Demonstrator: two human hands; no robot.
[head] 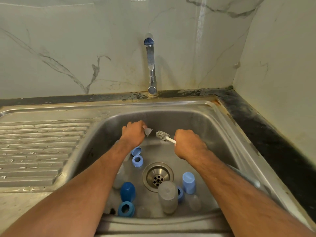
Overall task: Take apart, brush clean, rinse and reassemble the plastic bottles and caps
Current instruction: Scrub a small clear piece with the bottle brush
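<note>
At frame centre, your left hand (pixel 134 134) pinches a clear teat (pixel 148 132); your right hand (pixel 188 145) grips the brush (pixel 162 135). Twist the bristles inside it gently.

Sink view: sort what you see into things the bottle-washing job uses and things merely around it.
In use:
left hand pinching a clear teat
right hand gripping the brush
light blue rings and caps
dark blue cap and ring
upturned clear bottle
tap
sink

Just around:
drainboard
marble wall
</note>
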